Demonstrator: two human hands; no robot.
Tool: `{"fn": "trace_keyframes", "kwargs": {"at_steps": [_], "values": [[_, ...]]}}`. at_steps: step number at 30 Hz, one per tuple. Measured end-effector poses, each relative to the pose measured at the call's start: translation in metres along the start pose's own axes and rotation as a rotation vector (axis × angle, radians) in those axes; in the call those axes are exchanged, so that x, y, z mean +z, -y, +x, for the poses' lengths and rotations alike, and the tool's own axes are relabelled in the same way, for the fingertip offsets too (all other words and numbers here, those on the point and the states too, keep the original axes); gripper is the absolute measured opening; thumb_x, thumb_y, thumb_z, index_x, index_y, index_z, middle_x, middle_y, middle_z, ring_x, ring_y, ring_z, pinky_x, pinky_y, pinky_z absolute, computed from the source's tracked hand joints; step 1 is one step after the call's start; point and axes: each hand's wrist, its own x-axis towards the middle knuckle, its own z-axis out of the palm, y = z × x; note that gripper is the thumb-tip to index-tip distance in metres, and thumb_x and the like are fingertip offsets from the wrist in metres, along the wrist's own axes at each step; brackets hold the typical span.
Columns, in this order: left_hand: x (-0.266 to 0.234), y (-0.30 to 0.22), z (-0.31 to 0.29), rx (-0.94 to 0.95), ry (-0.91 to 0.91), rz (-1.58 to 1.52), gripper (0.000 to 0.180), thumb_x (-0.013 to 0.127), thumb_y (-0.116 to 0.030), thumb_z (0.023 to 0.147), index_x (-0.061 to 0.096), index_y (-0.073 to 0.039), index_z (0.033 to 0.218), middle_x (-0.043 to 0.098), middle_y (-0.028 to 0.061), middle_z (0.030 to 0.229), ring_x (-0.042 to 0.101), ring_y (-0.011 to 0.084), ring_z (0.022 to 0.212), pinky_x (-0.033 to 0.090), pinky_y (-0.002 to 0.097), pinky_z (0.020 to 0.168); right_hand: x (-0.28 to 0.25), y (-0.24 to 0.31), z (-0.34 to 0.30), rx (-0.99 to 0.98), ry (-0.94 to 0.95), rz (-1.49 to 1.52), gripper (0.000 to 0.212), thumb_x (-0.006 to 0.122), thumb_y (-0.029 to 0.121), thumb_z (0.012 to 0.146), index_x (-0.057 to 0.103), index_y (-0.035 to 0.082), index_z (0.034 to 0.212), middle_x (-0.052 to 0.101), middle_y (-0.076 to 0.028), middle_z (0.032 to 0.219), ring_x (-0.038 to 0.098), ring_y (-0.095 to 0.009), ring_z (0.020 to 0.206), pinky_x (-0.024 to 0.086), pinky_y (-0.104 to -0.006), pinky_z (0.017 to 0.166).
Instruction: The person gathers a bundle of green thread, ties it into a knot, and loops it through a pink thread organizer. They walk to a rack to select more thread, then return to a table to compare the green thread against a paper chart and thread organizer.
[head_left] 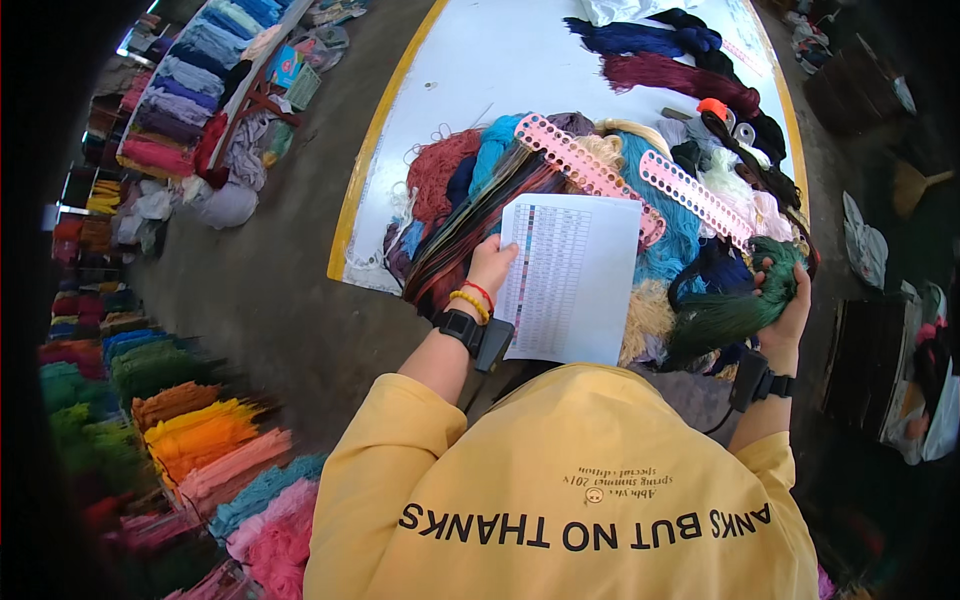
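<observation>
My left hand (492, 268) grips the left edge of a white paper sheet (590, 290) printed with a table and a narrow column of colour patches. In my right hand (790, 305) is a dark green yarn hank (720, 318), its loose strands hanging to the left. Beyond the sheet, a heap of yarn hanks covers the table's near end, with a rust-red hank (443, 170) and a teal hank (660, 225) among them. Two pink cards with punched holes lie on the heap: a longer card (575, 160), partly hidden by the sheet, and a shorter card (690, 195).
The white table (450, 70) has a yellow edge. Dark blue (640, 38) and maroon hanks (680, 82) lie toward its far right. Shelves of coloured yarn (190, 100) stand at left, with more stacked yarn (200, 430) at lower left. A dark box (865, 365) stands at right.
</observation>
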Motion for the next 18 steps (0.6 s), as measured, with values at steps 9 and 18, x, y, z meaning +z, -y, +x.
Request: {"fn": "trace_keyframes", "kwargs": {"at_steps": [9, 18], "values": [[-0.013, -0.008, -0.017, -0.038, -0.062, -0.084, 0.02, 0.045, -0.006, 0.083, 0.051, 0.002, 0.101, 0.057, 0.0088, 0.095, 0.055, 0.0161, 0.083, 0.043, 0.0289, 0.075, 0.043, -0.019, 0.066, -0.517, -0.12, -0.494, 0.034, 0.062, 0.02, 0.074, 0.047, 0.002, 0.1, 0.054, -0.005, 0.086, 0.053, -0.012, 0.07, 0.043, -0.0245, 0.062], [-0.028, -0.006, -0.01, -0.036, -0.056, -0.168, 0.022, 0.045, -0.005, 0.082, 0.051, 0.002, 0.102, 0.057, 0.0088, 0.096, 0.055, 0.0163, 0.084, 0.043, 0.0288, 0.075, 0.039, -0.095, 0.143, -0.647, -0.001, -1.566, 0.07, 0.062, 0.038, 0.067, 0.034, 0.001, 0.12, 0.047, -0.023, 0.11, 0.045, -0.037, 0.103, 0.036, -0.0383, 0.087]]}}
